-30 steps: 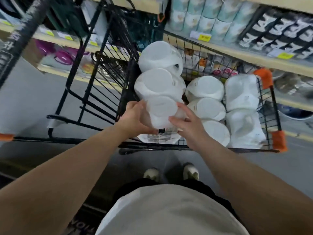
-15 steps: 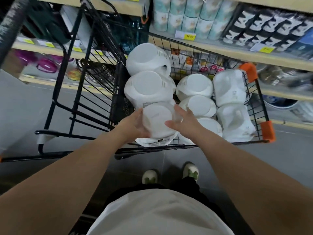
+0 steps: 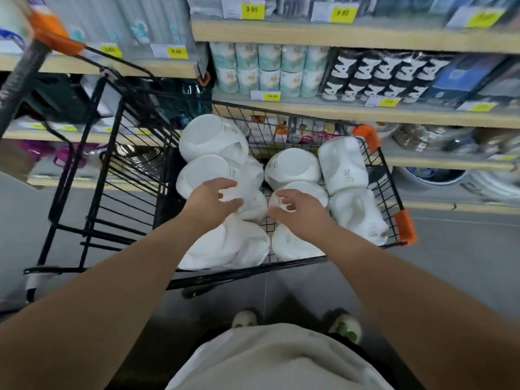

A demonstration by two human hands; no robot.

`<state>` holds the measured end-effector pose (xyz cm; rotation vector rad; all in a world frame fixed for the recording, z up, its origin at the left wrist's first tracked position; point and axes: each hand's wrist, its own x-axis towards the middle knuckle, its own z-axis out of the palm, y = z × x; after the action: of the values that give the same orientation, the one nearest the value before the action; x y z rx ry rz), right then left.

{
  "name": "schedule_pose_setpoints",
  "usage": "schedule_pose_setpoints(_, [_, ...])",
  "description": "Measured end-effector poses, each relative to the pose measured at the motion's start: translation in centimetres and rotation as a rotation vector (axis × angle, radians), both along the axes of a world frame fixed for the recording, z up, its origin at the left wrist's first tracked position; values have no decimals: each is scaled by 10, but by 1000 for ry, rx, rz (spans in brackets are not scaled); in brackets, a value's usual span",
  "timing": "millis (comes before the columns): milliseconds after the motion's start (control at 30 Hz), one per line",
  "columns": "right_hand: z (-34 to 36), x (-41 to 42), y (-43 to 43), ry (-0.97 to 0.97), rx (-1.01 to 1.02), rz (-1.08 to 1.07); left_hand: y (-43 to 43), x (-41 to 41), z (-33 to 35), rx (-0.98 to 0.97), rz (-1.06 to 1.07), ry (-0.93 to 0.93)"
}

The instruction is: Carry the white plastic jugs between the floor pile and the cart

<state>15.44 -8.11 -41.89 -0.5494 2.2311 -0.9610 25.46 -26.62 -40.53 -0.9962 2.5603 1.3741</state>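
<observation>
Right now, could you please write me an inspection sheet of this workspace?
Surface: black wire cart with orange corner guards, on grey floor.
Job's things: white wrapped bowl stacks lie in rows inside the cart.
Clutter: nothing seen.
Hands: left hand over the left stack, fingers loosely spread; right hand over the middle row, fingers loosely curled; neither clearly grips anything.
Cables: nothing seen.
Surroundings: store shelves with yellow price tags and packaged rolls.
</observation>
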Motion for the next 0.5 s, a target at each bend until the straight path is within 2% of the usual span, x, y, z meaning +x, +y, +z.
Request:
schedule_pose_setpoints(133, [31,-58,80,143,-89,-159,74,-75,27,-86,-119,170])
schedule_pose_setpoints(300, [60,-131,219,251,-76,-318,194,-171,45,-37,-291,267])
schedule_pose_setpoints(500, [81,-194,380,279,-81,-612,358,-280,61,73,-526,333])
